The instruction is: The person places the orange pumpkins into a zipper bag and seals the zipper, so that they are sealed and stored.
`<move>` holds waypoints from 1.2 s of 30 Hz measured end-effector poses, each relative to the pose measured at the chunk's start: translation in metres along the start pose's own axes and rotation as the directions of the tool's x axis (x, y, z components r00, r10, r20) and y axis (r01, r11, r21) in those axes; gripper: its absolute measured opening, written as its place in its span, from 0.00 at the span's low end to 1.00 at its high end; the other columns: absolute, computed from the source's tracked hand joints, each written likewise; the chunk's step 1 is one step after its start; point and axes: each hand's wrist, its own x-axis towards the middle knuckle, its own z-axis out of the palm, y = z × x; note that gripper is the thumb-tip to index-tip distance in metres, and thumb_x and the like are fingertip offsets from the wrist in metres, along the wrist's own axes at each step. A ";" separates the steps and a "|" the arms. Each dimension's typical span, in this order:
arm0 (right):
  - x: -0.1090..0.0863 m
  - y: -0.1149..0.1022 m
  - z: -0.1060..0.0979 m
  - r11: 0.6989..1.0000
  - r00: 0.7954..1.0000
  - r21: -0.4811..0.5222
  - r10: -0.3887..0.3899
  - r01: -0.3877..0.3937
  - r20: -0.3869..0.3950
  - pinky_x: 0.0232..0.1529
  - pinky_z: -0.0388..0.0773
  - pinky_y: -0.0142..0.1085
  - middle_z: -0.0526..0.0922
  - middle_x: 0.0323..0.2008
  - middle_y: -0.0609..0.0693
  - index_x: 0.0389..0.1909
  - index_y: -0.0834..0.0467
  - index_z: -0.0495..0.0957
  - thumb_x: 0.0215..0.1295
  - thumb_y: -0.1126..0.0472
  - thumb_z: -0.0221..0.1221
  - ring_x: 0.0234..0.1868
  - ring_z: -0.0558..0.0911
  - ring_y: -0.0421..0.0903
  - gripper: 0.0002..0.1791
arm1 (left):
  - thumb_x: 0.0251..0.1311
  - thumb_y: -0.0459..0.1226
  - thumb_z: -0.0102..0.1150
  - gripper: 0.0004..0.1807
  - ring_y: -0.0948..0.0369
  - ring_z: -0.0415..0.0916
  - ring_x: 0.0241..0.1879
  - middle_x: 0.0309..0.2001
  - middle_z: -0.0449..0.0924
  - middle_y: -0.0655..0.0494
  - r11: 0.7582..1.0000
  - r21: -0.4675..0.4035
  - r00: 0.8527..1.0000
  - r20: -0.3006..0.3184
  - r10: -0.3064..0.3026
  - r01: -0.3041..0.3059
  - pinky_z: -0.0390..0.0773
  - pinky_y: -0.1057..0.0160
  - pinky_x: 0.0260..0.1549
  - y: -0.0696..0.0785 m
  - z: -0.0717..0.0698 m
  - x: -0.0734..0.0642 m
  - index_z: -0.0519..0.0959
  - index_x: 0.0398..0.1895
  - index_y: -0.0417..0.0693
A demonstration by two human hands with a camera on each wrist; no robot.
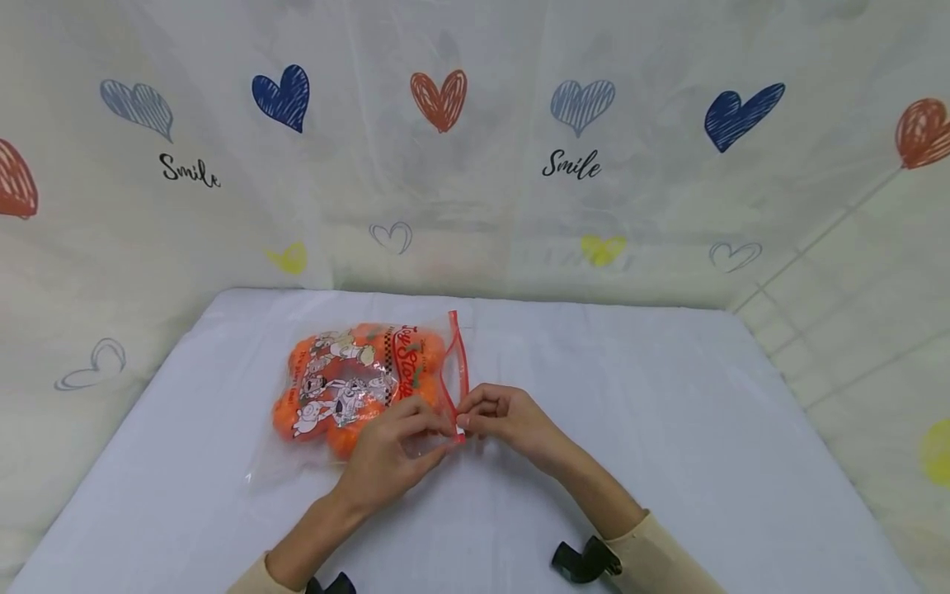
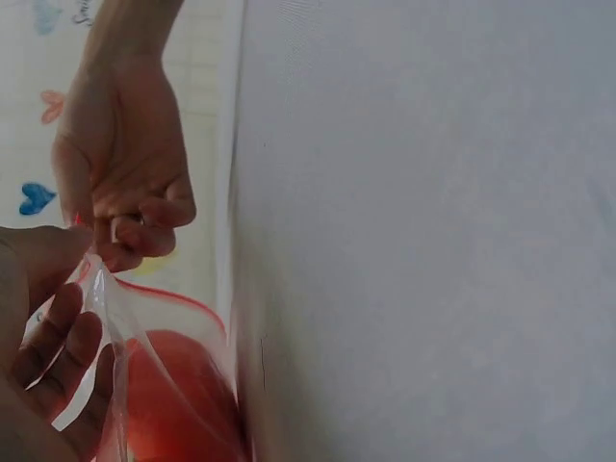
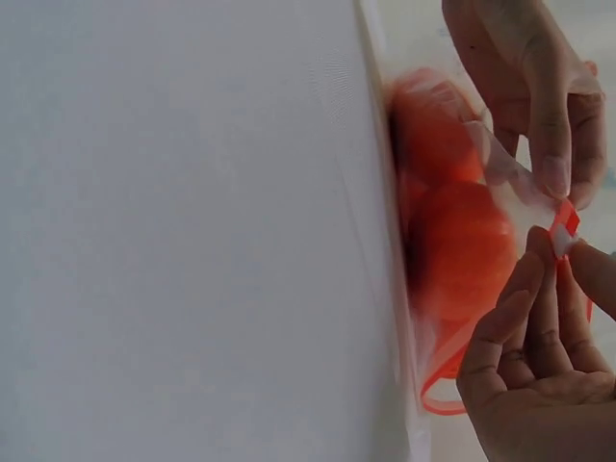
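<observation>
A clear zip bag (image 1: 349,379) with cartoon figures printed on it lies on the table, filled with several round orange things (image 3: 462,248). A red zip strip (image 1: 461,355) runs along its right edge, looking partly parted. My left hand (image 1: 393,454) pinches the bag's edge beside the strip's near end; in the left wrist view its thumb and fingers lie around the raised plastic. Just right of it, my right hand (image 1: 512,421) pinches a small white slider (image 3: 565,241) at the strip's end between thumb and forefinger. The fingertips of both hands almost meet there.
A white cloth (image 1: 631,396) covers the table. Behind and at the sides hangs a pale curtain (image 1: 490,181) printed with hearts and words. Black devices (image 1: 586,561) are worn at both wrists, close to the table's near side.
</observation>
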 end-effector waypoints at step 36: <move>0.001 -0.007 0.015 0.994 0.996 0.103 -0.032 0.041 -0.081 0.39 0.79 0.33 0.83 0.30 0.43 0.46 0.67 0.78 0.68 0.65 0.60 0.32 0.78 0.40 0.10 | 0.45 0.31 0.82 0.13 0.64 0.88 0.36 0.34 0.91 0.59 0.967 0.169 0.959 -0.177 0.222 -0.193 0.86 0.68 0.42 -0.001 0.000 0.007 0.92 0.36 0.50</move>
